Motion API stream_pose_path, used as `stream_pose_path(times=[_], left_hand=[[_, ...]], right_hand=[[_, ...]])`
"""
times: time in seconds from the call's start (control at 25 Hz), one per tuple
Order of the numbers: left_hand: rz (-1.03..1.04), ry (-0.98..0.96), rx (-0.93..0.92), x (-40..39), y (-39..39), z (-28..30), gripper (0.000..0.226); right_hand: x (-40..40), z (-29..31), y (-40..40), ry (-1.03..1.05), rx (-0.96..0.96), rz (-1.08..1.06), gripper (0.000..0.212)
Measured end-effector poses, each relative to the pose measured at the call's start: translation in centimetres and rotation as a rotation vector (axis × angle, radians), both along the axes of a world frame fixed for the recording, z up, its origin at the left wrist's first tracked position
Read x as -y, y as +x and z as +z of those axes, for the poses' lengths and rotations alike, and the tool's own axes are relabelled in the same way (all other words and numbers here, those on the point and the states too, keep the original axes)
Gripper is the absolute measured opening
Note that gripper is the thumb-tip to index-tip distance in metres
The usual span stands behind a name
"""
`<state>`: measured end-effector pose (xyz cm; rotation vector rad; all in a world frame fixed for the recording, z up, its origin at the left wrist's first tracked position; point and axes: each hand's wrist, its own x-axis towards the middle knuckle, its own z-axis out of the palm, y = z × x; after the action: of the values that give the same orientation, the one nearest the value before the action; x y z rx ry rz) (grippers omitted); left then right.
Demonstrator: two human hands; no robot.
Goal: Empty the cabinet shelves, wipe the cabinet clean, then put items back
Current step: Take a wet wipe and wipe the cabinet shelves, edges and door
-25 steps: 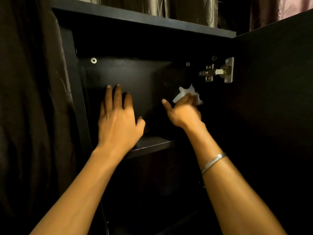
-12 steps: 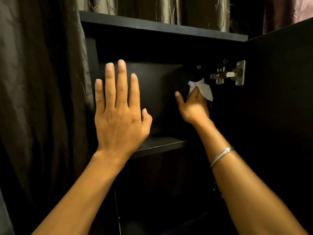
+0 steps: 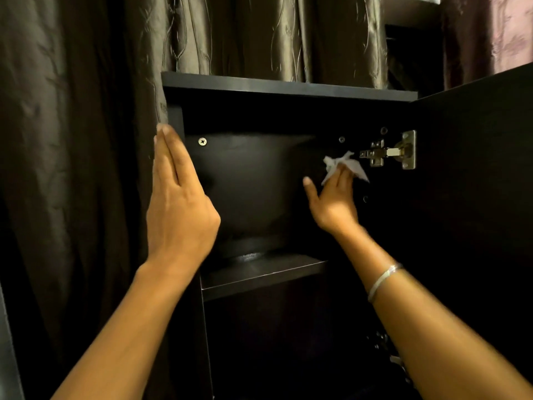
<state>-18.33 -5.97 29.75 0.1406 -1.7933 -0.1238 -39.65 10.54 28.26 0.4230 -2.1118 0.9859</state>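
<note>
Around the dark cabinet (image 3: 288,90) hang curtains (image 3: 72,140); its door (image 3: 476,183) stands open to the right. Against the cabinet's left front edge my left hand (image 3: 178,209) lies flat, fingers straight. Inside the cabinet's top compartment, just left of the hinge (image 3: 389,153), my right hand (image 3: 334,200) presses a crumpled white wipe (image 3: 343,166) with straight fingers.

The left hand (image 3: 180,215) lies flat against the cabinet's (image 3: 288,88) left edge, the curtain (image 3: 72,140) just left of it. The right hand (image 3: 334,203) is inside the cabinet, pressing a cloth (image 3: 343,166) to the right wall, just left of the hinge (image 3: 389,153). The shelf (image 3: 259,272) lies below, between both hands; the door (image 3: 476,183) stands right of the right hand.
</note>
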Motion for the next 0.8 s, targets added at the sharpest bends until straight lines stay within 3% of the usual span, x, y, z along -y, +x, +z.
stream_pose_path(times=[0.12, 0.24, 0.32, 0.44, 0.52, 0.68, 0.8], left_hand=[[-0.076, 0.037, -0.021, 0.1, -0.2, -0.1, 0.089], [-0.223, 0.1, -0.055, 0.0, -0.1, -0.2, 0.087], [-0.319, 0.148, -0.073, 0.3, 0.1, -0.4, 0.09], [-0.48, 0.287, -0.056, 1.0, -0.1, -0.5, 0.098], [-0.543, 0.35, -0.028, 1.5, -0.2, -0.3, 0.098], [-0.463, 0.332, -0.012, 1.2, 0.0, -0.2, 0.099], [-0.215, 0.11, 0.009, 0.6, 0.6, -0.2, 0.099]], right_hand=[[3.1, -1.9, 3.7, 0.235, -0.171, 0.156, 0.076], [5.1, 3.3, 5.0, 0.476, -0.436, 0.161, 0.067], [4.7, 5.5, 3.2, 0.362, -0.382, 0.04, 0.062], [3.4, 4.9, 1.8, -0.086, -0.166, -0.042, 0.06], [5.4, 4.7, 3.6, -0.068, -0.281, 0.032, 0.055], [9.8, 4.8, 7.1, 0.45, -0.612, 0.237, 0.052], [7.7, 4.3, 4.5, 0.405, -0.506, 0.045, 0.069]])
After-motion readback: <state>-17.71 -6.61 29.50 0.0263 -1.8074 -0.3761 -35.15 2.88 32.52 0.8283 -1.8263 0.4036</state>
